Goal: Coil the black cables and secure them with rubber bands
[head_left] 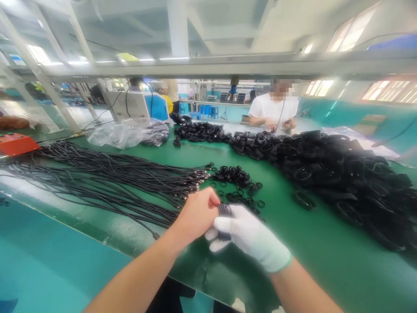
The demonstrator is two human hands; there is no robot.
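A coiled black cable is held between my two hands above the green table. My left hand, bare, is closed at the coil's left side, thumb and fingers pinched against it. Wrapped round the coil from the right is my right hand, in a white glove. Just beyond my hands lie small black rings, some loose and some heaped. Long straight black cables with metal ends stretch to the left, their tips close to my left hand.
A large heap of black coiled bands covers the right side. Clear plastic bags and a white-and-blue machine stand at the back left, a red box at far left. A person in white works across the table.
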